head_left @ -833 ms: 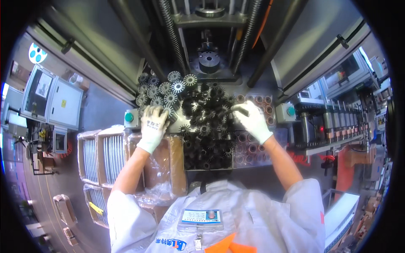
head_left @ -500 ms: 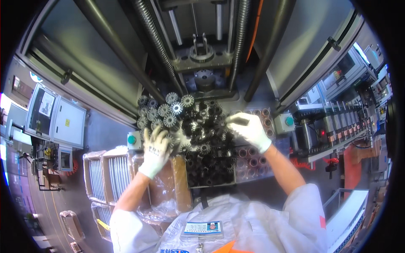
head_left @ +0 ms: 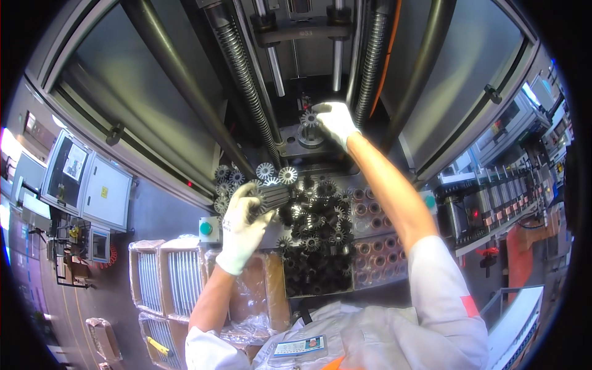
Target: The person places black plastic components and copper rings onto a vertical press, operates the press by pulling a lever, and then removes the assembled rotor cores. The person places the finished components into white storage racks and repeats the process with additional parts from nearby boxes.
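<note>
My gloved left hand [head_left: 242,231] curls its fingers round a slotted metal core [head_left: 272,197], a ribbed dark cylinder tilted on its side above the other cores. My gloved right hand [head_left: 336,125] reaches far into the machine. Its thumb and fingers grip the edge of a toothed metal core [head_left: 310,118], which is at the top of the round fixture [head_left: 310,137]. The fingertips there are partly hidden. Several upright slotted cores [head_left: 265,171] stand beyond my left hand. Between the hands lies a heap of dark toothed parts [head_left: 311,209].
Copper-coloured rings [head_left: 376,213] fill trays right of the heap. Steel columns [head_left: 185,86] and threaded rods [head_left: 237,68] flank the fixture. A green button box [head_left: 208,228] stands left of the parts. Plastic-lined cartons [head_left: 185,271] sit at lower left.
My right hand has moved from the heap's right side up to the fixture and now grips a core there. My left hand has lifted and tipped a core. The whole view has shifted.
</note>
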`<move>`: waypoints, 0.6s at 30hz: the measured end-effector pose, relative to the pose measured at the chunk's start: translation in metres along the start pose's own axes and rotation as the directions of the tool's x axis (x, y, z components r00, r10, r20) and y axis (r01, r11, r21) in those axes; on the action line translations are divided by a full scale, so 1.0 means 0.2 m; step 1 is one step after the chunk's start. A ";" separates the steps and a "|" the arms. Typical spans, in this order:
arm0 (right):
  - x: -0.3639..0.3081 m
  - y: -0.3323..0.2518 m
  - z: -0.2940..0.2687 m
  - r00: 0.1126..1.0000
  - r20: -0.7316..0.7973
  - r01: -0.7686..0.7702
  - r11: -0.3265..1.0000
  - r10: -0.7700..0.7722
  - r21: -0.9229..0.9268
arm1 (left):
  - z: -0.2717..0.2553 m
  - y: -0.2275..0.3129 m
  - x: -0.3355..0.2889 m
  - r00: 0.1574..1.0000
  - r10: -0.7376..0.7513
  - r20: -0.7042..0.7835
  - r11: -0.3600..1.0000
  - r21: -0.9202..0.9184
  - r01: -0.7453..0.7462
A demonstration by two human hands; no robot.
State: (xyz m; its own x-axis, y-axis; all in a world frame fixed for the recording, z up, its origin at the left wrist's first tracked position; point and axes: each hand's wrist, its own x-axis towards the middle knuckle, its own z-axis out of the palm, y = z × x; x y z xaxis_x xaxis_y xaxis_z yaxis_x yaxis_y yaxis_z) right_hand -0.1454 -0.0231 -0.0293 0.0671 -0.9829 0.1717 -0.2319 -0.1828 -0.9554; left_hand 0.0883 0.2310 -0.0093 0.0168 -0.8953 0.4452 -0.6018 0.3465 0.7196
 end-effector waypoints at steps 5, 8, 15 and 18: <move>0.04 0.12 -0.01 0.995 0.009 -0.097 0.992 0.098 -0.080 | 0.12 -0.02 0.24 0.994 0.097 -0.042 0.994 0.064 -0.094; -0.23 0.04 0.01 1.000 -0.012 -0.021 0.993 0.020 -0.119 | 0.19 -0.02 0.43 0.987 0.140 -0.084 0.986 0.105 -0.131; -1.03 0.23 -0.25 0.903 0.427 0.200 0.834 0.046 -0.514 | 0.48 -0.01 0.88 0.948 0.317 -0.016 0.939 0.149 -0.311; -1.15 0.14 -0.26 0.847 0.496 0.145 0.814 0.191 -0.562 | 0.46 0.03 1.02 0.907 0.371 0.200 0.893 0.189 -0.408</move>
State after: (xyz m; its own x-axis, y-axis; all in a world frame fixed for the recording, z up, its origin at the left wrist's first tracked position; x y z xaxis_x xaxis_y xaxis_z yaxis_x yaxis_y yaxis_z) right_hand -0.2182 0.1965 -0.0831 0.4935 -0.8556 -0.1559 -0.7245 -0.3053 -0.6179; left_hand 0.0144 0.0241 0.0357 -0.3680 -0.7391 0.5641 -0.6957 0.6214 0.3603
